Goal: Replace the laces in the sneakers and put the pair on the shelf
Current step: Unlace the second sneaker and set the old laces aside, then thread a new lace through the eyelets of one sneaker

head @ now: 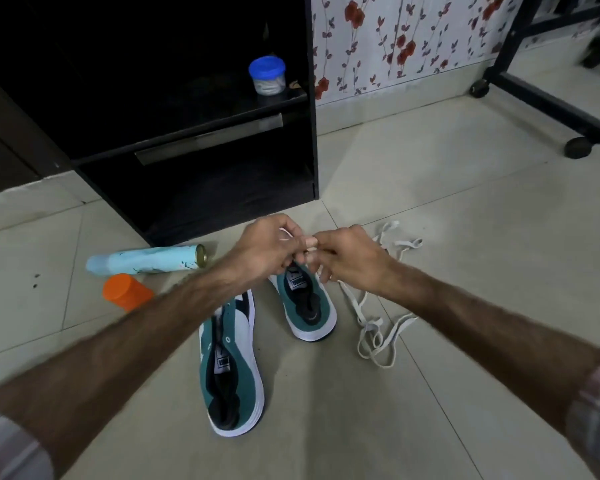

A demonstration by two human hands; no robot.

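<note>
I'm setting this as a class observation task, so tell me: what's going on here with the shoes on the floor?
A person works over a pair of teal-and-white sneakers on the tiled floor. The left hand and right hand meet above the farther sneaker, pinching a white lace between the fingers. The nearer sneaker shows no lace. More loose white laces lie beside the shoes. Neither shoe is on the black shelf yet.

One wide-angle camera on the person's head looks forward and steeply down at the tiled floor (430, 393), near enough that both forearms stretch from the lower corners toward the black shelf unit (201, 133) ahead.
</note>
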